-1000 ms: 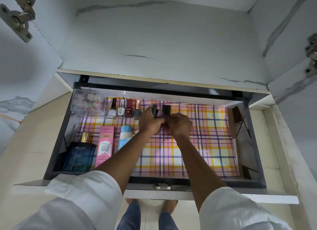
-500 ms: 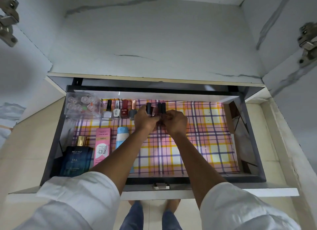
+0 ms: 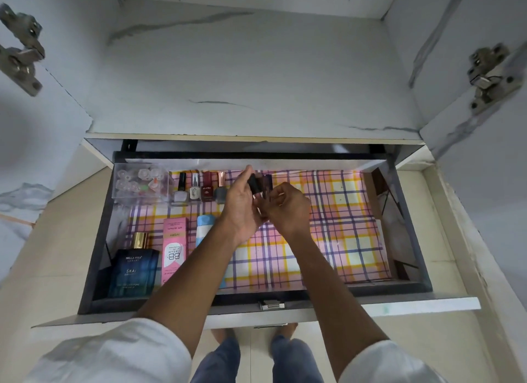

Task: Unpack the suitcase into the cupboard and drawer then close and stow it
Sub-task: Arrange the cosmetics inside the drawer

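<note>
Both hands, left hand [image 3: 242, 208] and right hand [image 3: 288, 208], pinch small dark glossy bottles [image 3: 253, 184] over the drawer [image 3: 399, 290]'s plaid liner. At its front-left corner, a blue box [image 3: 134, 271] reads "BELLA VITA SKAI".

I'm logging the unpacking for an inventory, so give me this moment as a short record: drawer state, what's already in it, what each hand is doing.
drawer: open, plaid liner
back row: clear box, four polish bottles upright
front left: perfume, pink BB carton, blue tube
left hand: grips a black-capped bottle
right hand: fingers curled beside it; what it holds is unclear
</note>
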